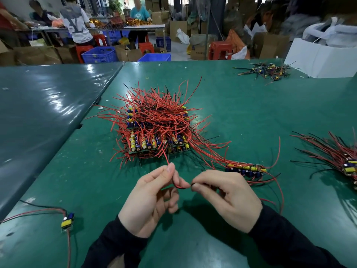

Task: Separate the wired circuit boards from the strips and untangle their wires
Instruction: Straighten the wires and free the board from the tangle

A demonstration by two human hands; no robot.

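Note:
A big tangle of board strips with red and black wires (154, 122) lies in the middle of the green table (241, 113). One strip of boards (245, 170) lies just beyond my right hand. My left hand (152, 200) pinches a red wire (166, 157) that runs up into the tangle. My right hand (226, 198) pinches a black wire end close to the left fingertips. Between the two hands the wire curves in a short loop. A single separated board (67, 221) with its red and black wires lies at the near left.
A fanned bundle of wired boards (336, 155) lies at the right edge. A small heap of loose parts (268, 71) sits far right beside a white box (324, 57). Beyond the table, people work among blue crates, red stools and cardboard boxes.

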